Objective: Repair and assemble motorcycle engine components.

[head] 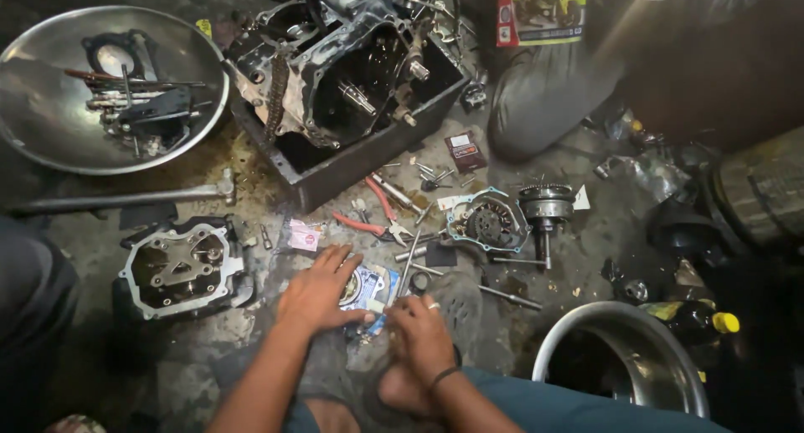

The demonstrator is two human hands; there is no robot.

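My left hand lies flat on the floor, its fingers spread over a small blue and white packet. My right hand is beside it, fingers curled at the packet's lower edge; whether it grips anything I cannot tell. A dark band sits on my right wrist. Just beyond the hands lie red-handled pliers, loose bolts and a steel rod.
An opened engine case stands in a black tray at the top. A cylinder head lies left, a metal basin of parts upper left, a gear cover and clutch shaft right, a steel bowl lower right.
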